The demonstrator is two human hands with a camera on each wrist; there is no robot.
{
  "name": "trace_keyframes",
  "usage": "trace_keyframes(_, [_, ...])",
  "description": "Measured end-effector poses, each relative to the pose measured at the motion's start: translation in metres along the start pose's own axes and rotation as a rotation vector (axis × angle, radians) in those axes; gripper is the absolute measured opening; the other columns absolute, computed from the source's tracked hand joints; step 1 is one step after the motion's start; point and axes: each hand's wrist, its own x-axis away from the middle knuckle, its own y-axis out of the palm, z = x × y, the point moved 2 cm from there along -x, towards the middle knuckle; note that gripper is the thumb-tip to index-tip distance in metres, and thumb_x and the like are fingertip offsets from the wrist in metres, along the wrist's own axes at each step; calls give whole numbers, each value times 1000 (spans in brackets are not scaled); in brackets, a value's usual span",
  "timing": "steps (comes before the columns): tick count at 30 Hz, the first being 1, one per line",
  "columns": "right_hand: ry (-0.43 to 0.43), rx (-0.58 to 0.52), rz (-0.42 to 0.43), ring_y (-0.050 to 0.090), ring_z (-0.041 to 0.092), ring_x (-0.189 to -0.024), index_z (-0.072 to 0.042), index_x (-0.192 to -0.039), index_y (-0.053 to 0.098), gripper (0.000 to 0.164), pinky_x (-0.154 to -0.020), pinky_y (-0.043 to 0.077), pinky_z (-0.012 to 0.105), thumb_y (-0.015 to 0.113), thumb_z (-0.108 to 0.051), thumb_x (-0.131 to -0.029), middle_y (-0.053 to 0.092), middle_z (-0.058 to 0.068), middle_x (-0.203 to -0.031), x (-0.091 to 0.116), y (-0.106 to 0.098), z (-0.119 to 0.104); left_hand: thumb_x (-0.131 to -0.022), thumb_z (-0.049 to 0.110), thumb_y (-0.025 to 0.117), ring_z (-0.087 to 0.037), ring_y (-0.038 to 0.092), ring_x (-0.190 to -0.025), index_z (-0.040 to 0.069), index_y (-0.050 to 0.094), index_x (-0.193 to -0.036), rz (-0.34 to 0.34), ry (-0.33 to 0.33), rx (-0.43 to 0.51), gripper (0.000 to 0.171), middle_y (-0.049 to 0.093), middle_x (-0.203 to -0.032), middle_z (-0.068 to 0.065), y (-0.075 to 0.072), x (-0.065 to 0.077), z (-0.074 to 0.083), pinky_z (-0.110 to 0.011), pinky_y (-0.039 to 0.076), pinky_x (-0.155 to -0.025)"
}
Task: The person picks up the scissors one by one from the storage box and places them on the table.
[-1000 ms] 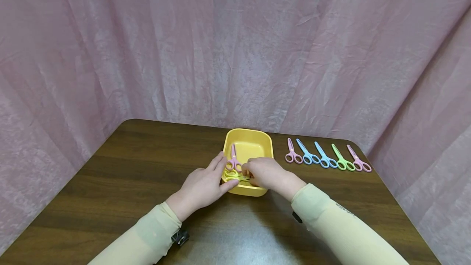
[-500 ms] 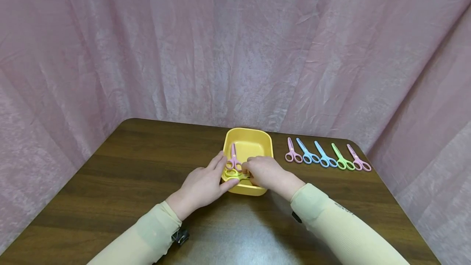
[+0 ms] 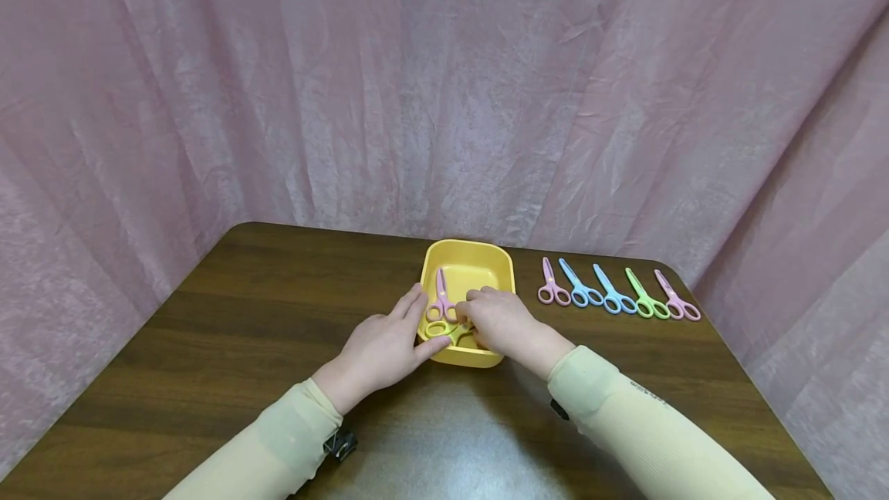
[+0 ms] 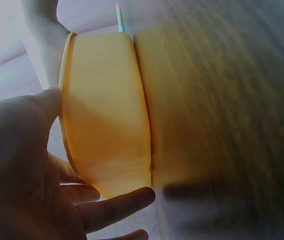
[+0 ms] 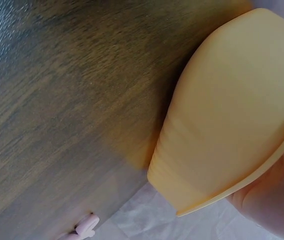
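Note:
A yellow plastic box (image 3: 468, 358) stands on the table. My left hand (image 3: 378, 349) lies along its left wall with straight fingers, the thumb over the near left corner; the left wrist view shows fingers (image 4: 117, 207) against the wall. Reaching inside, my right hand (image 3: 503, 322) has curled fingers and pinches yellow scissors (image 3: 438, 329) near the blades, which are partly hidden. Above them in the box, pink scissors (image 3: 441, 298) lie with blades pointing away. The box wall hides the right fingertips in the right wrist view.
Right of the box several scissors lie in a row: pink (image 3: 553, 284), blue (image 3: 580, 285), another blue (image 3: 614, 290), green (image 3: 647, 295) and pink (image 3: 677, 298). A pink curtain (image 3: 444, 99) hangs behind the wooden table (image 3: 208, 346).
Within the right fingers, the yellow scissors have turned slightly, their blade end swinging away from the near wall. The right hand has shifted a little; my left hand stays put.

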Motion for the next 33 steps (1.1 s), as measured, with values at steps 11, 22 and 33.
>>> trace_keyframes(11, [26,-9,26,63,27,-81,-16,-94,82,18,-66,56,44,83,1,-88,63,2,-86,-2,1,1,-109,65,60,-40,77,-90,0,48,-165,3,-6,-2,87,40,-174,-19,0,0,0,-51,63,-77])
trace_keyframes(22, [84,-21,-30,63,23,-68,-20,-91,81,9,-61,54,46,87,-24,-95,68,-1,-74,0,-10,-6,-109,65,59,-40,77,-91,1,47,-166,3,-5,4,87,39,-175,-18,-2,0,1,-51,63,-78])
trace_keyframes(33, [196,-96,-118,60,17,-68,-24,-89,77,19,-66,56,48,84,-37,-99,65,-6,-73,0,-8,-6,-108,67,59,-39,76,-85,-1,48,-165,11,6,-2,89,40,-174,-19,-2,1,2,-50,63,-74])
